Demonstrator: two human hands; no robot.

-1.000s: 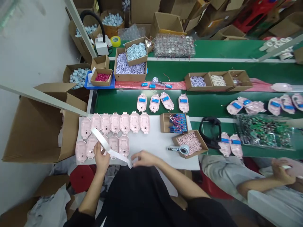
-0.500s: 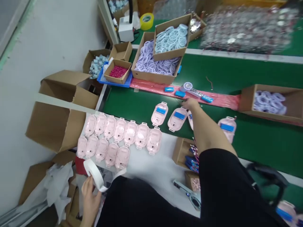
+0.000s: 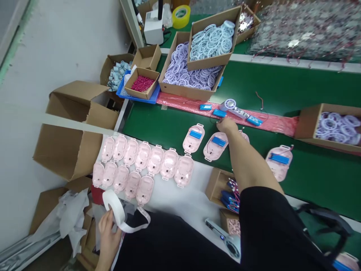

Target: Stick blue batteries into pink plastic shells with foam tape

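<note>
The left hand [image 3: 108, 235] is low, just off the near left corner of the surface. Its grip is closed around the white roll of tape [image 3: 114, 205], and a loose end of the tape curls away to the right.

The right hand [image 3: 227, 126] is stretched far over the green surface [image 3: 310, 90]. Its fingers are bent down between the oval pink plastic shell with a blue battery [image 3: 216, 145] and the red plastic strip [image 3: 276, 122] that runs toward the far edge. A flat blue battery pack [image 3: 219, 113] lies just beyond the fingertips. Whether this grip has hold of something one cannot tell, because the back of the hand covers it.

To do this reach well, it seems best that the right hand closes on one piece only. It should take it by the body and not by the thin wires, because the neighbour shells lie close and one is partly under the wrist. The forearm passes above the small cardboard box of blue wired parts [image 3: 214, 184], so it should be held high enough not to sweep it.

The left hand should turn the roll so that the loose end does not touch the two rows of empty pink shells [image 3: 146, 162] on the white sheet [image 3: 180, 195].
</note>
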